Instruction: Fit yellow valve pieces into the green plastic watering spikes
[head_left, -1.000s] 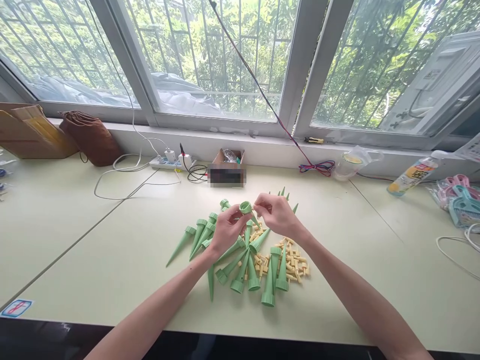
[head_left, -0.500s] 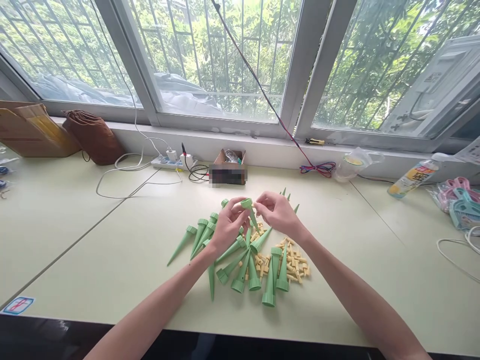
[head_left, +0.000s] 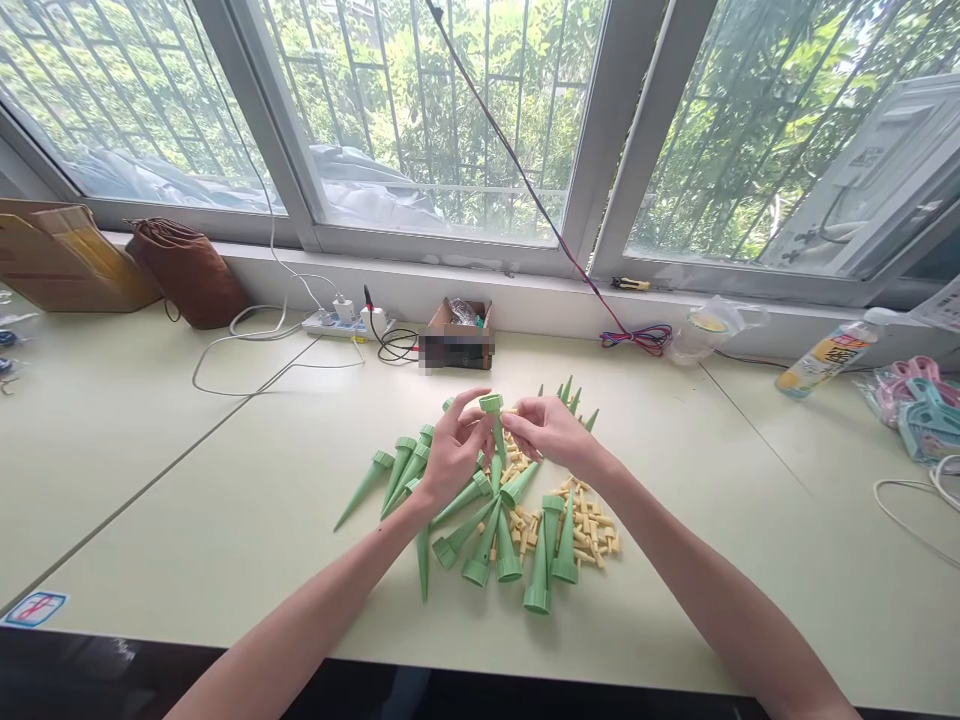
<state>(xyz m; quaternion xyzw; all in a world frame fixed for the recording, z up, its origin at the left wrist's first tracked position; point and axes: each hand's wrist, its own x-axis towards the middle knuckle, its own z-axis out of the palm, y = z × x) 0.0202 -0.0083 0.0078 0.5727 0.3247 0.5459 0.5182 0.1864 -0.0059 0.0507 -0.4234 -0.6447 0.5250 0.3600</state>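
Note:
My left hand (head_left: 454, 452) grips a green plastic cone spike (head_left: 495, 421) and holds it upright with its round wide end on top. My right hand (head_left: 551, 432) is closed in a pinch beside the spike's top, with a small yellow plug (head_left: 511, 410) at its fingertips. Both hands hover above a pile of green cone spikes (head_left: 487, 530) lying on the pale table (head_left: 225, 500). Several small yellow plugs (head_left: 589, 525) lie scattered among the spikes.
Behind the pile stands a small cardboard box (head_left: 456, 335). A power strip (head_left: 337, 322) with cables lies at the back left, near a brown pouch (head_left: 187, 272) and a cardboard carton (head_left: 60, 255). At the right are a plastic bag (head_left: 705, 325), a tube (head_left: 825, 355) and coloured clips (head_left: 919, 400).
The green spike in my left hand has turned from tilted, open end toward me, to upright. My right hand has moved the yellow plug closer to its top.

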